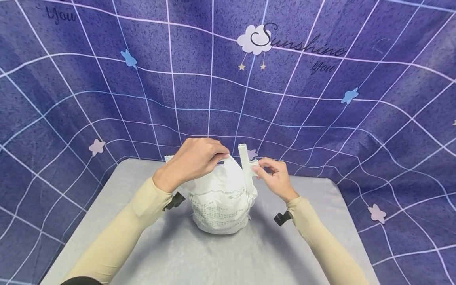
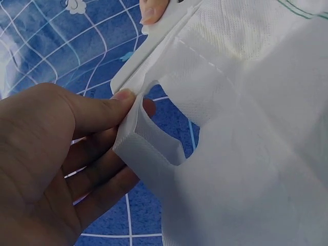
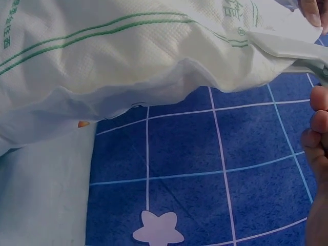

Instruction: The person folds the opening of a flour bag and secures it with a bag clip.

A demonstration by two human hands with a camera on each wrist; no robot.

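Note:
A white fabric bag [image 1: 219, 208] with green print stands upright on the table. My left hand [image 1: 199, 158] pinches its top edge; the left wrist view shows the thumb [image 2: 120, 105] on the folded edge beside a cut-out handle hole in the bag [image 2: 246, 154]. At the bag's right top corner is a long white bag clip [image 1: 245, 160], tilted nearly upright. My right hand [image 1: 276, 178] pinches the clip's side lever between thumb and forefinger. In the right wrist view the clip's arms [image 3: 292, 47] lie over and under the bag's corner, spread apart.
The grey table [image 1: 213, 261] runs around the bag. Behind and on both sides hangs a blue curtain [image 1: 199, 87] with a grid pattern and stars. Dark wrist cameras [image 1: 282, 217] are strapped under both sleeves.

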